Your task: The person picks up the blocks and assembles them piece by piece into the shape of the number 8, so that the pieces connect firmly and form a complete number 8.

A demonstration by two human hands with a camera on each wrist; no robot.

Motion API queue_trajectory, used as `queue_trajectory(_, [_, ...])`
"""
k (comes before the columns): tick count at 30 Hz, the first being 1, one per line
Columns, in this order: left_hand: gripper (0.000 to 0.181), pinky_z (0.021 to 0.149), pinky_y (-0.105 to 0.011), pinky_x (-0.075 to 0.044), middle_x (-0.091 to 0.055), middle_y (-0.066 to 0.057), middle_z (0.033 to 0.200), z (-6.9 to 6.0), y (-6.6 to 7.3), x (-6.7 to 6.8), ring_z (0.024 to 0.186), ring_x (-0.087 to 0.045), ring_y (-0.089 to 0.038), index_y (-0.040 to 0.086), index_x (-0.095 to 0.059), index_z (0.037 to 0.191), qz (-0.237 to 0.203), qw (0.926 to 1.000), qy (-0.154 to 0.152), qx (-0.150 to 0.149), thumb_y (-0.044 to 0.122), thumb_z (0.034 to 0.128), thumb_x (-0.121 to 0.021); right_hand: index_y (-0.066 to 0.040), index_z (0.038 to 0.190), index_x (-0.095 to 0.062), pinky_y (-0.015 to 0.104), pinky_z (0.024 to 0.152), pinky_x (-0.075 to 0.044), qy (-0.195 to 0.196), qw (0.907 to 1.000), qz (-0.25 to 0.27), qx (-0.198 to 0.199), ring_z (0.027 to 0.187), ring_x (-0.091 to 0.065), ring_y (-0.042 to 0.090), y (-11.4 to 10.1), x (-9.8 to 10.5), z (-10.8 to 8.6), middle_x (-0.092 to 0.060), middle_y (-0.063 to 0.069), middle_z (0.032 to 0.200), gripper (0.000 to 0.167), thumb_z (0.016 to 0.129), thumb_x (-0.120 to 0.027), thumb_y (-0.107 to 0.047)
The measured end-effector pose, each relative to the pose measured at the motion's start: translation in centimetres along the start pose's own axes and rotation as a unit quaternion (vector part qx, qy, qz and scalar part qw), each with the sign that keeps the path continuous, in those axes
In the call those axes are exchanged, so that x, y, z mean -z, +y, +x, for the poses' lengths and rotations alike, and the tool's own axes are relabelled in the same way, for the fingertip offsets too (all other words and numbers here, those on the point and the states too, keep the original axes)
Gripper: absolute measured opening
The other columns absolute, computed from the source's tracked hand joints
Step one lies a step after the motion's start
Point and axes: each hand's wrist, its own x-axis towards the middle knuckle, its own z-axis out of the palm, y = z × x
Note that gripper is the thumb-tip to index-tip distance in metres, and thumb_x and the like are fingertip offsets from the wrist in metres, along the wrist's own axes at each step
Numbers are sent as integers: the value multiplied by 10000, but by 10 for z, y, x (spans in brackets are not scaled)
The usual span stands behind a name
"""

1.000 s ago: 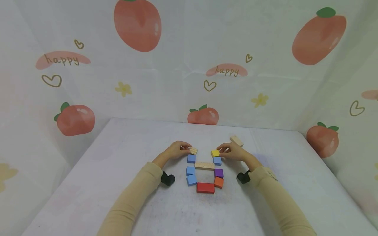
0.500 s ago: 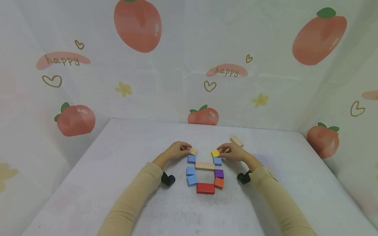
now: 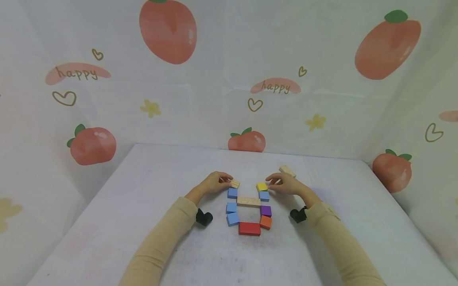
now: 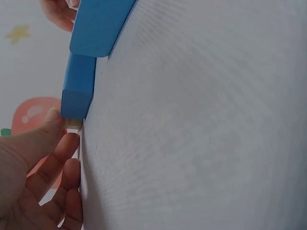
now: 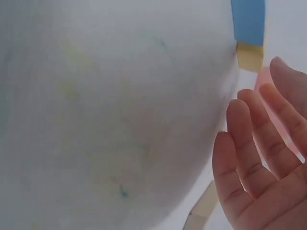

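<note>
In the head view my left hand pinches a small natural wood block behind a blue block. The left wrist view has my thumb and forefinger at that wood block, mostly hidden behind the blue one. My right hand hovers just right of a yellow block, which sits behind another blue block. Its fingers are spread loosely, and a gap separates them from the yellow block in the right wrist view.
Nearer me, a long wood block bridges the two columns. Two blue blocks stand left, a purple block and an orange block right, a red block in front. Another wood block lies behind my right hand.
My right hand has let go of the yellow block and drawn slightly to the right. The left hand stays at the small wood block, and the blocks keep their places.
</note>
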Motion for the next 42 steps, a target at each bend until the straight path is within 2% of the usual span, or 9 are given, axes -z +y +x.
queue_trajectory(7, [293,873,-337,-478,-643,-96,1022,1,0,0,949,-579,-200,66,-637,1165,-70,9999,-54,118,166,889,-623,-1,1136,-625,438,866,-507,329,9988,-210,302,948,-603,268,2,9,-6,-654,147,993,303,883,-626,-167])
queue_trajectory(16, [296,890,-344,-472,-639,-89,1054,3,-3,-2,969,-572,-194,94,-633,1182,-92,9996,-73,244,186,901,-609,33,1088,-642,439,850,-510,845,9953,-318,338,929,-614,290,9,17,-8,-645,175,991,268,870,-637,-122])
queue_trajectory(21, [295,893,-339,-469,-636,-86,1063,4,-3,-2,974,-567,-193,107,-633,1184,-122,9994,-98,324,194,903,-607,54,1094,-633,428,845,-512,1162,9931,-176,-31,957,-609,323,13,25,-12,-629,233,1111,286,884,-619,-140])
queue_trajectory(27, [294,905,-347,-467,-633,-85,1059,4,-3,-2,982,-566,-197,106,-632,1182,-132,9992,-99,360,196,904,-606,67,1075,-629,406,782,-520,1654,9847,-92,-543,948,-616,375,22,32,-19,-644,262,1047,275,879,-608,-126])
queue_trajectory(31, [291,908,-354,-466,-634,-86,1067,4,-3,-1,987,-570,-201,107,-635,1179,-148,9991,-100,382,198,904,-606,70,1086,-620,385,787,-487,1917,9768,-8,-959,1011,-585,392,27,33,-21,-641,270,1056,301,876,-604,-145])
queue_trajectory(38, [286,905,-352,-468,-637,-86,1062,4,-3,-2,982,-572,-199,105,-639,1172,-157,9993,-57,337,193,901,-609,90,1128,-581,258,706,-431,2029,9654,369,-1599,994,-561,359,33,31,-22,-614,282,1085,385,870,-621,-193])
queue_trajectory(42, [288,907,-348,-468,-640,-83,1058,4,-3,-3,983,-574,-196,105,-639,1173,-141,9993,-57,328,195,902,-609,90,1166,-550,326,768,-462,1964,9606,566,-1881,1023,-542,371,33,29,-21,-576,293,1145,429,869,-630,-209])
